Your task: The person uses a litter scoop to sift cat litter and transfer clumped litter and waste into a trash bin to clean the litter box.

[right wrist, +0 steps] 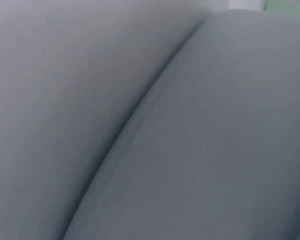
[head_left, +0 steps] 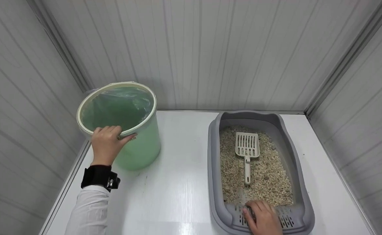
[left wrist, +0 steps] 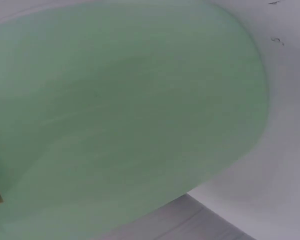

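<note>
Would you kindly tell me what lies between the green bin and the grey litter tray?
In the head view, only bare white surface lies between the green bin and the grey litter tray.

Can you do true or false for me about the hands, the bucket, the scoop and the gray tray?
1. The left hand grips the rim of the green bucket. True.
2. The bucket's inside is bare. False: a clear plastic liner shows there.
3. The scoop lies on the litter inside the gray tray. True.
4. The left hand holds the scoop. False: it holds the rim.
5. The right hand is at the tray's near end. True.
</note>
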`<action>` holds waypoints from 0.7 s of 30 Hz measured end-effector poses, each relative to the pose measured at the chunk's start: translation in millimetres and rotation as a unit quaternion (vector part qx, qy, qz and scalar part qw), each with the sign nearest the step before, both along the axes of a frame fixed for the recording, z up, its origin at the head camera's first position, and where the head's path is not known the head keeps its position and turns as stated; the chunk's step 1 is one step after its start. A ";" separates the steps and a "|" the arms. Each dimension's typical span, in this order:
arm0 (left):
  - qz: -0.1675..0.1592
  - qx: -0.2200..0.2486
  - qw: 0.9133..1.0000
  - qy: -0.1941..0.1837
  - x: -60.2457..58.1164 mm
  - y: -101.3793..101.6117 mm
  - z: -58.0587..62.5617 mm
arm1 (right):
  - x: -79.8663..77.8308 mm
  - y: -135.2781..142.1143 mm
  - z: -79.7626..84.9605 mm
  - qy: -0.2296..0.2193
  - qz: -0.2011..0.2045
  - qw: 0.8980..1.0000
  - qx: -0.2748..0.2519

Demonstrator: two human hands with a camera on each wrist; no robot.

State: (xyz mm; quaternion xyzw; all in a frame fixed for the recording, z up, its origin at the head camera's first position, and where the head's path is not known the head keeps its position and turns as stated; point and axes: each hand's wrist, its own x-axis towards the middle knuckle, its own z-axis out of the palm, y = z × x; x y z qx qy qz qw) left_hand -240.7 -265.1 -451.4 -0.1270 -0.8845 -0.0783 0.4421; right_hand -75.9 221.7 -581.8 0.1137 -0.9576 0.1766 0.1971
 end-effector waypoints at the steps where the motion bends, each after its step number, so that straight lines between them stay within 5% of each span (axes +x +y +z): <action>1: -0.002 -0.002 1.000 0.003 -0.6 0.6 0.3 | -0.2 0.2 -0.7 0.002 -0.003 1.000 0.000; 14: -0.023 0.006 0.997 0.080 -1.4 7.5 -5.6 | -1.8 -1.1 -3.7 0.020 -0.003 1.000 0.001; 21: -0.023 0.013 0.996 0.085 2.9 18.8 -6.5 | -2.3 0.7 -5.2 0.031 -0.003 1.000 0.002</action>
